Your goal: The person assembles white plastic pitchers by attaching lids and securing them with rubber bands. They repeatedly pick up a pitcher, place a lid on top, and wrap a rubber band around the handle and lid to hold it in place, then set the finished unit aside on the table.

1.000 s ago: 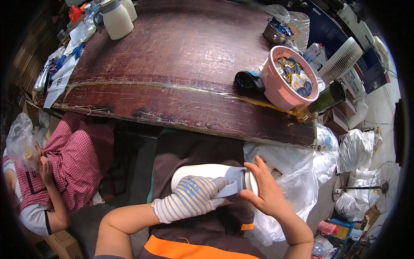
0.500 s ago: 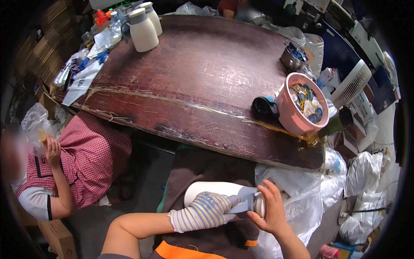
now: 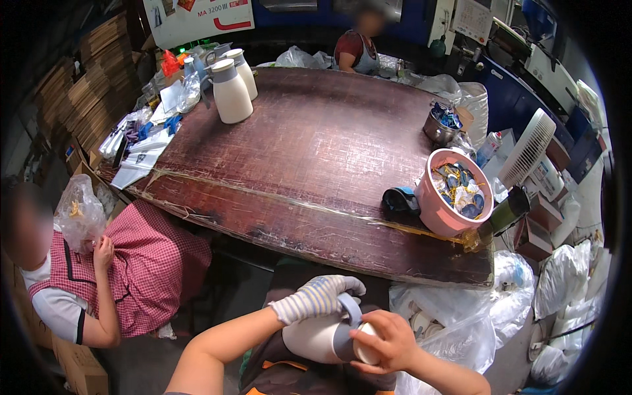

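A cream-white vacuum jug (image 3: 315,339) with a grey collar and grey handle (image 3: 350,308) lies on its side over my lap, its top toward the right. My left hand (image 3: 317,297), in a striped knitted glove, is on the jug's upper side, fingers curled at the handle. The bare right hand (image 3: 390,342) closes around the white lid (image 3: 366,343) at the jug's mouth. Whether the lid is fully seated cannot be seen. Two similar jugs (image 3: 232,97) stand upright at the table's far left.
The worn reddish-brown table (image 3: 296,145) spans ahead. At its right are a pink bucket (image 3: 442,207) of small parts, a dark cup-like object (image 3: 400,201) and a metal pot (image 3: 440,128). Plastic bags (image 3: 454,322) lie right of me. One person (image 3: 148,263) sits left, another (image 3: 355,49) is across.
My view has tilted up. My left hand has shifted from the jug's neck to its upper side by the handle. The jug has turned, and the right hand now wraps the lid more closely.
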{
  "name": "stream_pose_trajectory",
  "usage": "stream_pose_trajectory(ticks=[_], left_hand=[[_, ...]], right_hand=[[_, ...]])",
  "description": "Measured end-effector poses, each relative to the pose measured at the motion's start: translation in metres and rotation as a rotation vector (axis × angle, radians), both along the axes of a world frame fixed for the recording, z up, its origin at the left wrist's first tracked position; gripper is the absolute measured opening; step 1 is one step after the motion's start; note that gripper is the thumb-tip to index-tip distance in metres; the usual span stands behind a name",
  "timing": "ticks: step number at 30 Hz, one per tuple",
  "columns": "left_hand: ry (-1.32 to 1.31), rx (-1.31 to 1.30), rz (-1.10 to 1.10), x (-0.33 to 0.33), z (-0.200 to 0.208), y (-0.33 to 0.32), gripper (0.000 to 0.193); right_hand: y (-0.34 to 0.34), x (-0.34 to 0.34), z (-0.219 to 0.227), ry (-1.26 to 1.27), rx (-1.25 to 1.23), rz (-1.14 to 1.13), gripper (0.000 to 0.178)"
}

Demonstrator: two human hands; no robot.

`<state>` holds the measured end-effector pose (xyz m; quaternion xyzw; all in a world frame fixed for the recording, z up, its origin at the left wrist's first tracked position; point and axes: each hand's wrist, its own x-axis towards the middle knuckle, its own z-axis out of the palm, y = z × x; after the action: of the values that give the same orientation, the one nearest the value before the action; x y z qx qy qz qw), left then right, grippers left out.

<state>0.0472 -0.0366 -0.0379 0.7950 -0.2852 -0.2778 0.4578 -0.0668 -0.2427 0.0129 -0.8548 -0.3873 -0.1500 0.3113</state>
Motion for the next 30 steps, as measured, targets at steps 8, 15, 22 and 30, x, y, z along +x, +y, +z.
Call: stream_pose_trajectory(ticks=[8, 15, 22, 30], left_hand=[[0.268, -0.170, -0.277, -0.017, -0.040, -0.058, 0.021], [0.064, 0.050, 0.274, -0.010, -0.040, 0.004, 0.022], [0.071, 0.160, -0.111, -0.090, 0.045, -0.013, 0.049], [0.189, -0.120, 0.335, -0.025, -0.016, 0.045, 0.028]], right_hand=[[0.029, 0.004, 0.007, -0.107, 0.057, 0.425, 0.049], [0.012, 0.006, -0.013, 0.049, 0.058, -0.025, 0.052], [-0.034, 0.042, -0.065, 0.810, 0.162, -0.524, 0.050], [0.006, 0.006, -0.003, 0.341, 0.015, 0.006, 0.055]])
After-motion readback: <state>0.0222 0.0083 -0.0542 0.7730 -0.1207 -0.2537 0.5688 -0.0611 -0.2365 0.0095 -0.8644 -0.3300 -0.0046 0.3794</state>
